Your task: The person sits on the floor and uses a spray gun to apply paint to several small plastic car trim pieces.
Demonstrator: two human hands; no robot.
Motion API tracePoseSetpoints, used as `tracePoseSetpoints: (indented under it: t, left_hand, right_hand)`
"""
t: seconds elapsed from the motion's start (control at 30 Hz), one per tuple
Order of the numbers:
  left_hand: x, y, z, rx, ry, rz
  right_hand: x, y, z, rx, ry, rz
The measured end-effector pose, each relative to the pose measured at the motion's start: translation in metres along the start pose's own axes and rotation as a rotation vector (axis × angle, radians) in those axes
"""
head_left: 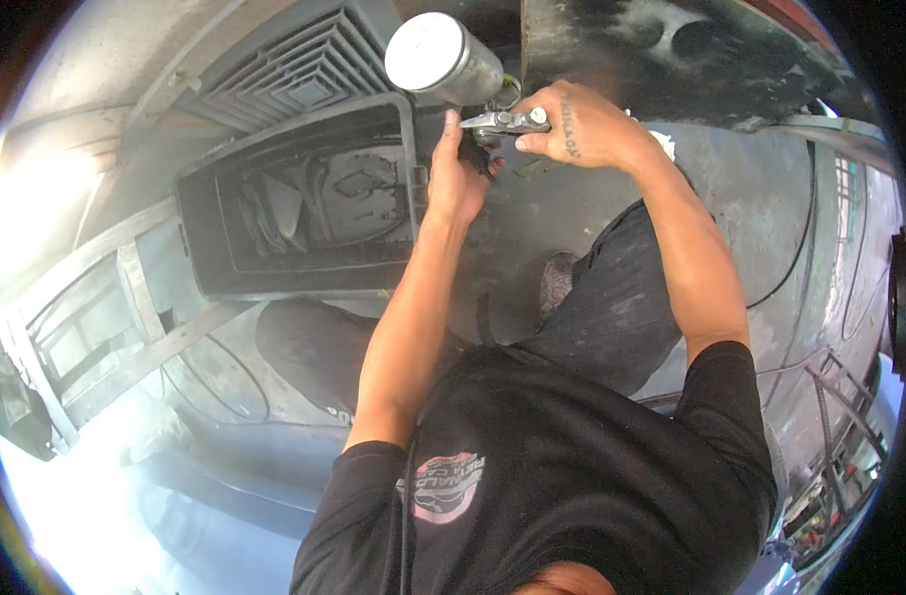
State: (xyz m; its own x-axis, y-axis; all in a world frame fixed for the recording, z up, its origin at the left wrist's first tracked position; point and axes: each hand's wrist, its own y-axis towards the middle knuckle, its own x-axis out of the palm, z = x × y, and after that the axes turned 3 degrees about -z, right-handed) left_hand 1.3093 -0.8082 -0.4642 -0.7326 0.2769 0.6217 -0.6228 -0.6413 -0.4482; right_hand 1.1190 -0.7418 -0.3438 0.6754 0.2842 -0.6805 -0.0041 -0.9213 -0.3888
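Observation:
A metal spray gun [508,122] with a silver paint cup [443,59] is up in front of me. The cup has a round white lid and stands tilted above the gun's body. My left hand [460,178] is closed around the gun's lower part, its thumb up beside one end of the body. Between its fingers something black shows, and I cannot tell whether that is the handle. From the right, my right hand [587,127] reaches over with bent fingers and grips the gun's other end at a round knob. Its fingertips are partly hidden.
A large dark tub [210,238] with dark flat pieces inside stands left of my forearm. Behind it leans a grey louvred vent panel [309,89]. A dark panel [612,74] spans the upper right. A metal frame [141,297] stands left; a black hose [808,233] crosses the floor right.

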Motion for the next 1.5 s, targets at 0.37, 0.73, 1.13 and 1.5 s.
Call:
tracePoseSetpoints:
  t: [0.37, 0.73, 1.13, 1.5]
  left_hand:
    - [-0.001, 0.0, 0.003, 0.009, -0.17, 0.025]
    - [0.005, 0.005, 0.003, -0.046, -0.14, 0.213]
    - [-0.012, 0.007, -0.004, -0.002, -0.12, 0.046]
    - [0.0, 0.003, 0.004, -0.033, -0.08, 0.17]
  right_hand:
    - [-0.01, -0.011, 0.001, 0.043, -0.034, -0.009]
    - [0.005, -0.008, 0.024, -0.07, -0.116, 0.168]
    - [-0.018, -0.005, -0.007, 0.103, -0.023, -0.114]
    - [-0.005, -0.01, -0.001, 0.041, -0.089, 0.073]
